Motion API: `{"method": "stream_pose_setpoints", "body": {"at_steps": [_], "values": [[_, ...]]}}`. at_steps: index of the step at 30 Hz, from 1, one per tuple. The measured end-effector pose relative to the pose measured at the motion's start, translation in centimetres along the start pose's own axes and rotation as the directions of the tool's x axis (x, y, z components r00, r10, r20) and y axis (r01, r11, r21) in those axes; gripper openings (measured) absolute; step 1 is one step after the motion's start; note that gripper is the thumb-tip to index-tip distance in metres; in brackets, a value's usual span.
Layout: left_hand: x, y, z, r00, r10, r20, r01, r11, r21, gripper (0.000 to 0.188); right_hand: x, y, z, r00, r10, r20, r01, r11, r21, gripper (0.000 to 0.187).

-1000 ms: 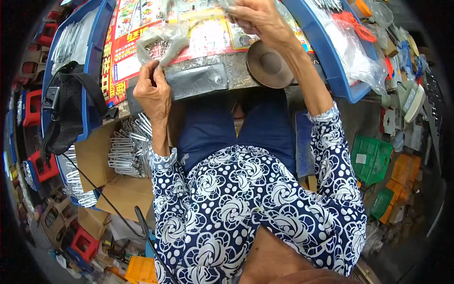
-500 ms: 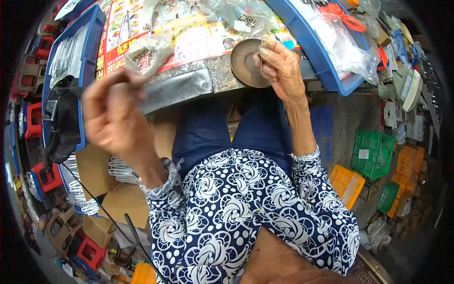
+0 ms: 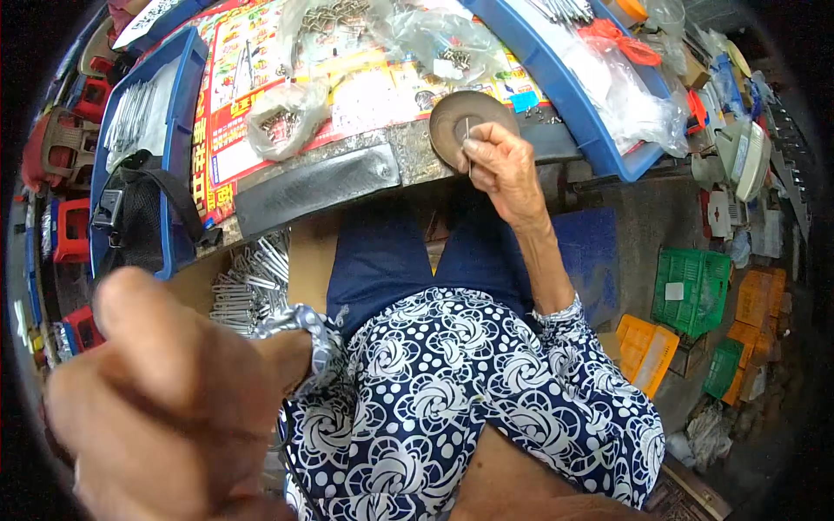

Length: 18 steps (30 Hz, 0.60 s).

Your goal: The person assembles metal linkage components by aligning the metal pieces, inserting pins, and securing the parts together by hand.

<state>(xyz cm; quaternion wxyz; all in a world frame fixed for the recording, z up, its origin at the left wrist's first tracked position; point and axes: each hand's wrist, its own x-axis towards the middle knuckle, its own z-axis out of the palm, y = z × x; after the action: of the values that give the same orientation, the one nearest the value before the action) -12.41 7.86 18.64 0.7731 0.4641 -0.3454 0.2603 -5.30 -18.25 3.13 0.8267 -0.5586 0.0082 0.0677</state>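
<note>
My right hand (image 3: 506,174) pinches a thin metal rod (image 3: 468,139) upright between thumb and fingers. It is over the near side of a round brown dish (image 3: 440,130) at the table's front edge. Very large at the lower left, my left hand (image 3: 165,399) is raised close to the camera. Its fingers look bent, but blur hides whether anything is in them. Left of the dish, a dark metal strip (image 3: 321,187) runs along the table edge. Behind the strip sits a clear bag of small metal parts (image 3: 282,122).
Blue trays stand left (image 3: 178,113) and right (image 3: 625,161); the left one holds thin metal pieces, and a black mesh bag (image 3: 130,226) hangs over it. More bags of small fittings (image 3: 334,17) lie farther back. Below the table, a cardboard box (image 3: 308,260) stands beside metal parts (image 3: 252,286).
My left hand has moved from near the table edge down and toward the camera. My right hand, still pinching the rod, has shifted slightly lower and left.
</note>
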Motion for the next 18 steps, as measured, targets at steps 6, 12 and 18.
{"method": "stream_pose_setpoints", "body": {"at_steps": [6,12,18], "values": [[-1.0,0.4,0.8,0.999,-0.011,-0.033,0.002,0.960,-0.280,0.011,-0.5,0.3,1.6,0.999,0.035,0.035,-0.035,0.999,-0.026,0.013],[-1.8,1.9,3.5,0.997,-0.038,0.063,0.012,0.930,0.366,0.013,-0.8,0.9,1.9,0.998,0.049,0.040,-0.048,0.999,-0.012,0.012],[-2.2,2.8,3.6,0.994,0.005,0.105,-0.066,0.810,0.582,0.013,-1.4,-0.5,2.2,0.999,0.027,0.033,-0.025,0.999,-0.044,0.011]]}}
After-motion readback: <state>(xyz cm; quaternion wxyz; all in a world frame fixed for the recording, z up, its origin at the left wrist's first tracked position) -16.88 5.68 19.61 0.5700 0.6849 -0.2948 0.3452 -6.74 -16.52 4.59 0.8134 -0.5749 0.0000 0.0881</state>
